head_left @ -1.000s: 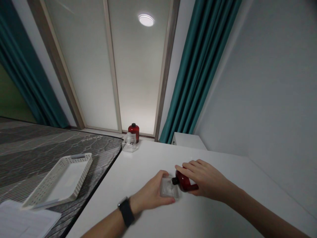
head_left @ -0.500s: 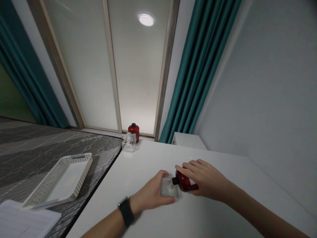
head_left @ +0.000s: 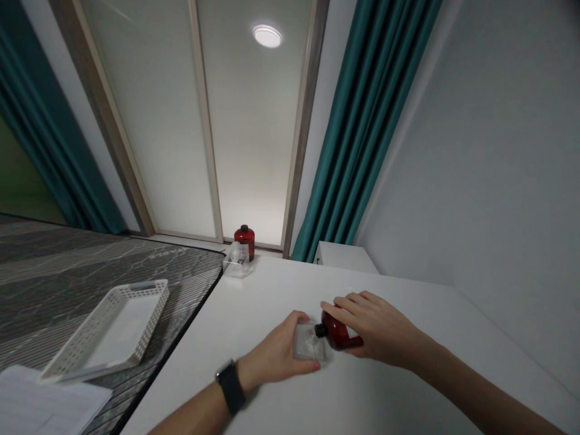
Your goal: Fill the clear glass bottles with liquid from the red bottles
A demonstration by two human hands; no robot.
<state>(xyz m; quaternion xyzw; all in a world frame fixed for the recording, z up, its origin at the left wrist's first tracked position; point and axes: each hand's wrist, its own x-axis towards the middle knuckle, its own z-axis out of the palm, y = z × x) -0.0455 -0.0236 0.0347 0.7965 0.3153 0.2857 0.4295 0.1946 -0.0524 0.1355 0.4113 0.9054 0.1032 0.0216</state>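
Observation:
A small clear container [head_left: 308, 345] stands on the white table [head_left: 272, 290], with the thumb and fingers of my left hand [head_left: 287, 356] closed around its sides. My right hand [head_left: 378, 329] grips a dark red bottle [head_left: 336, 333] from above, tilted nearly onto its side. The bottle's black uncapped neck [head_left: 321, 330] points left over the container's right part. Whether liquid is flowing out I cannot make out. My palm and fingers partly hide the bottle's white label.
At the table's far left corner stand a red bottle with a black cap [head_left: 244, 238] and a clear plastic holder [head_left: 238, 266]. A white perforated basket [head_left: 106, 332] and papers [head_left: 49, 402] lie on the grey patterned surface at left. A white cabinet [head_left: 347, 257] stands beyond.
Both hands, the tilted bottle and the clear container stay in nearly the same place. The glints inside the container look slightly different.

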